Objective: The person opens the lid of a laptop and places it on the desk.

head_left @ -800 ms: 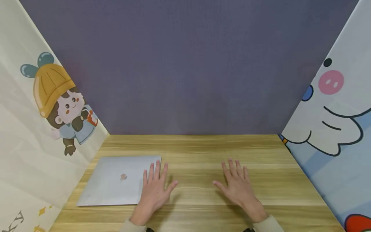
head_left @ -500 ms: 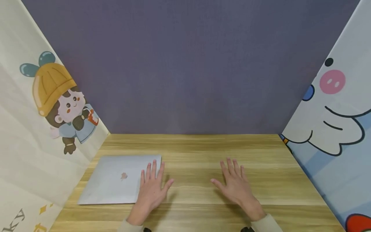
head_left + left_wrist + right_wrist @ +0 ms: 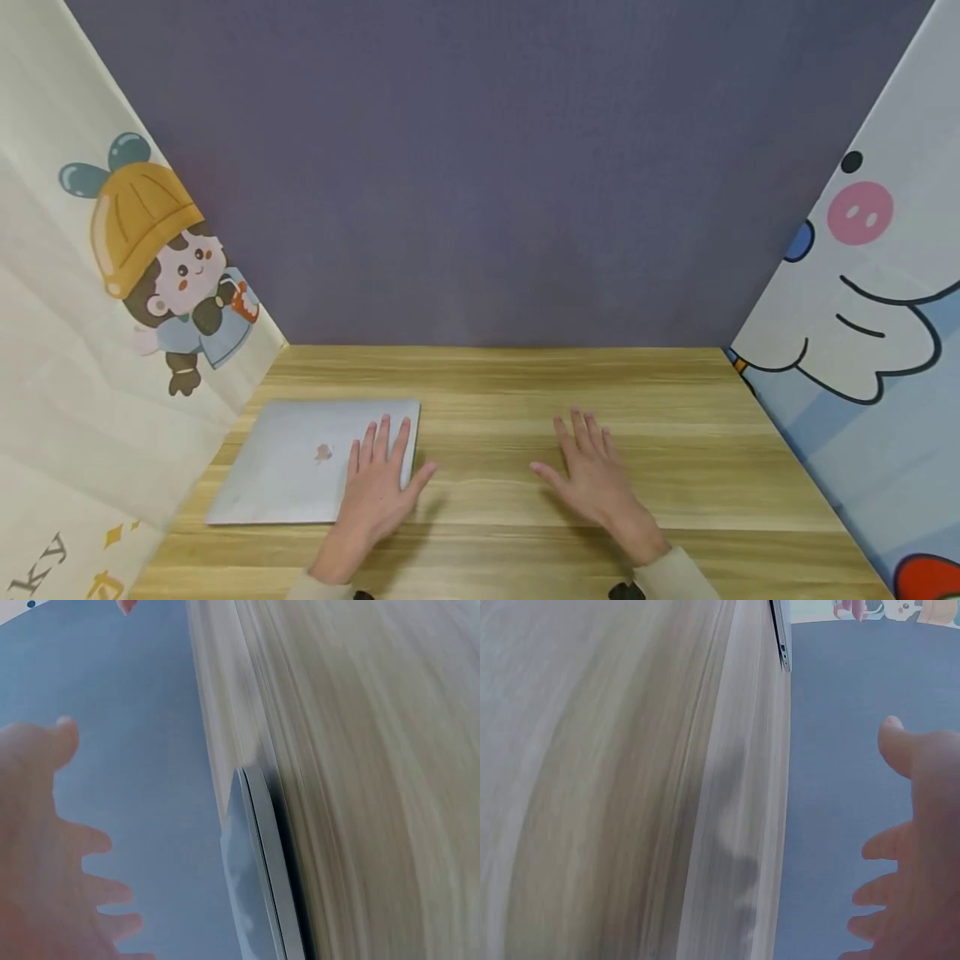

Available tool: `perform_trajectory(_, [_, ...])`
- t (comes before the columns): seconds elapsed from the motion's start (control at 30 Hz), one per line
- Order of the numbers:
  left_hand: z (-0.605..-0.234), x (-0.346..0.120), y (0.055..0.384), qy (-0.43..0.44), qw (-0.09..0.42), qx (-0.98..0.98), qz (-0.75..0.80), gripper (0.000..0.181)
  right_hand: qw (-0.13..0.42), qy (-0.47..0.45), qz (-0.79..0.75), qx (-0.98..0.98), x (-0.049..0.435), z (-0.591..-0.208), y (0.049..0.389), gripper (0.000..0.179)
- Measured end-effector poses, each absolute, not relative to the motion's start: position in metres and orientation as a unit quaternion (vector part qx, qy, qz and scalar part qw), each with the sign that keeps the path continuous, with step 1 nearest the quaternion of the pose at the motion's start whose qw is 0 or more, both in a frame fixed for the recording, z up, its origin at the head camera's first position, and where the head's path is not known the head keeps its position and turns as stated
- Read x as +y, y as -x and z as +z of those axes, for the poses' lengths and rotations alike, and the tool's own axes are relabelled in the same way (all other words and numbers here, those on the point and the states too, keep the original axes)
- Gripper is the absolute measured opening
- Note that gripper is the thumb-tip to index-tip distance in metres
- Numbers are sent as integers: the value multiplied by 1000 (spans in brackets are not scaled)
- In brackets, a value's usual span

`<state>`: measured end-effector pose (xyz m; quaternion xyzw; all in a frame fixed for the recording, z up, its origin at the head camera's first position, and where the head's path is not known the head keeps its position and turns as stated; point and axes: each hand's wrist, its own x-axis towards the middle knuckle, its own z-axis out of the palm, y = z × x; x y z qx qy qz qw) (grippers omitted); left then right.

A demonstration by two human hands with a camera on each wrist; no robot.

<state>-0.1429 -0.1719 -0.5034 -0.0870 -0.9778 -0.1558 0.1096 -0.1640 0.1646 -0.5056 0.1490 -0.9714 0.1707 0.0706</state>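
Observation:
A closed silver laptop (image 3: 288,467) lies flat on the left part of the wooden table (image 3: 487,383), its lid marked with a small fruit-shaped logo. Over its right edge hovers my left hand (image 3: 372,493), palm down with fingers spread, apart from the lid. The laptop's thin side (image 3: 270,877) shows in the left wrist view, with the left hand beside it and holding nothing. My right hand (image 3: 597,487) is above bare wood right of the middle, fingers straight and spread. Its shadow falls on the table in the right wrist view.
A grey-purple panel (image 3: 480,175) stands along the table's back edge. On the left is a pale sheet (image 3: 45,333) printed with a cartoon figure; on the right, a white and blue cartoon sheet (image 3: 907,375). Bare wood lies between the hands.
Both hands have drifted a little to the left, fingers still spread. The left hand now covers more of the laptop's right side. The laptop has stayed in place.

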Motion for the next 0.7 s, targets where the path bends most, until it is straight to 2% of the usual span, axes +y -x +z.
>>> perform_trajectory(0.23, [-502,-184,143,96,126,-974,-164,85,54,-157,196,-966,153,-505,162,87])
perform_trajectory(0.7, [-501,-204,142,99,133,-970,-179,75,31,-157,236,-959,132,-508,165,88])
